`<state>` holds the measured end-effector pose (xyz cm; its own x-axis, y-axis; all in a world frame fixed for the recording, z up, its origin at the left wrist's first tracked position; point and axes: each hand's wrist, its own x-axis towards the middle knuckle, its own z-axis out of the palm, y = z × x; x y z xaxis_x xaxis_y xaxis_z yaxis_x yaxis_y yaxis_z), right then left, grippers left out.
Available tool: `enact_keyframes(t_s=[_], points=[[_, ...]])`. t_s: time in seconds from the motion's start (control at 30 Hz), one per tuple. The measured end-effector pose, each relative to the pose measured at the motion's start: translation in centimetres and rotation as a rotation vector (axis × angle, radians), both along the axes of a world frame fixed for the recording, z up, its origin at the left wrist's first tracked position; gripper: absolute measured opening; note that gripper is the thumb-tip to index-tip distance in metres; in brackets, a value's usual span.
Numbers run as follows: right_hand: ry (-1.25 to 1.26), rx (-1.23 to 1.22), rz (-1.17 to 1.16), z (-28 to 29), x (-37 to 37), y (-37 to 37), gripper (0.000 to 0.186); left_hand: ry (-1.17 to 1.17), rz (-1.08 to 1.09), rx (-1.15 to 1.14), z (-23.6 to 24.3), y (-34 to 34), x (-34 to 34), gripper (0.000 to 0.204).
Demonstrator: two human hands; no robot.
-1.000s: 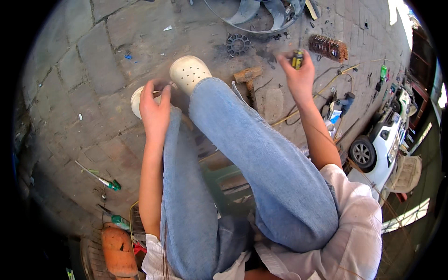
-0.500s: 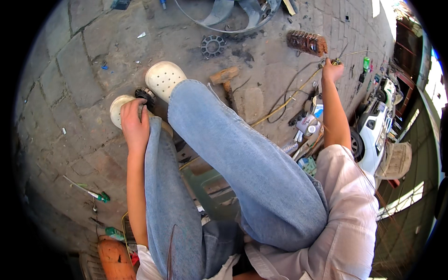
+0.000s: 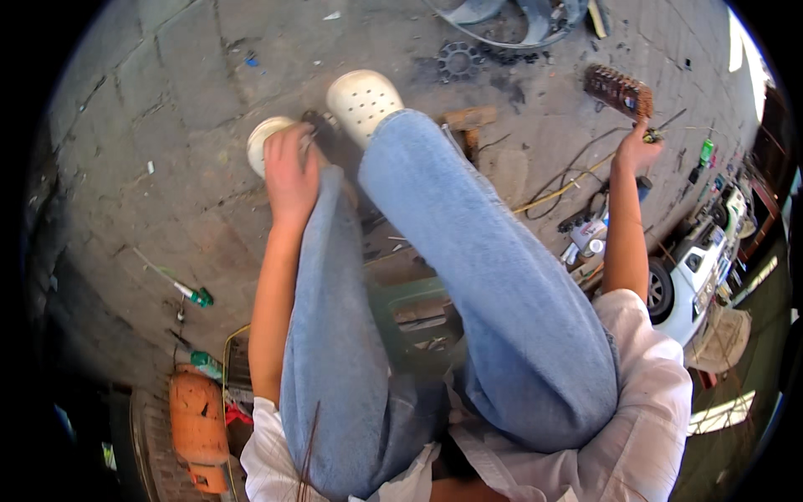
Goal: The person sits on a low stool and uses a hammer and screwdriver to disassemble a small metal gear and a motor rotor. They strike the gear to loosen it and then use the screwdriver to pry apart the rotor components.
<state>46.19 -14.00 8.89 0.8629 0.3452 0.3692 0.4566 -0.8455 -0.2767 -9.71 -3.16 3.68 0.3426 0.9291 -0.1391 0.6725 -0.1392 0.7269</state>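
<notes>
My left hand (image 3: 290, 171) is down by the white clog (image 3: 266, 144) on my left foot. Its fingers are curled at a dark round part (image 3: 319, 125), blurred here, that looked ridged a moment ago. My right arm stretches forward to the right, and my right hand (image 3: 640, 153) is closed beside the rust-coloured end of a brown ribbed cylinder (image 3: 617, 90) lying on the paving. A small brassy thing (image 3: 652, 135) shows at those fingers; its kind is unclear. Between the hands, a wooden-headed mallet (image 3: 468, 117) lies beyond my knee.
A fan wheel (image 3: 535, 35) and a dark slotted ring (image 3: 459, 62) lie ahead. A yellow hose (image 3: 569, 186) and black cable cross the paving. A green stool (image 3: 410, 326) is under me. An orange gas cylinder (image 3: 199, 422) stands lower left; a white toy-like vehicle (image 3: 703, 272) is at right.
The whole view has shifted, so the floor things sit farther right and higher. My right hand has come closer to the brown cylinder's end. My left hand stays by the clog.
</notes>
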Motion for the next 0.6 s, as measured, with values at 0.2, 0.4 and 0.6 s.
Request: enact_keyframes(t_s=[0.2, 0.4, 0.6], points=[[0.888, -0.090, 0.518, 0.8, -17.6, 3.8, 0.027, 0.011, 0.158, 0.046, -0.1, 0.0, -0.6, 0.034], [1.228, -0.129, 0.786, 1.5, -26.4, 9.9, 0.032, 0.033, 0.046, 0.079, 0.0, 0.9, -0.6, 0.043], [1.214, -0.246, 0.924, 0.9, -29.4, 10.5, 0.037, 0.309, -0.254, 0.047, -0.3, 2.1, 3.5, 0.068]])
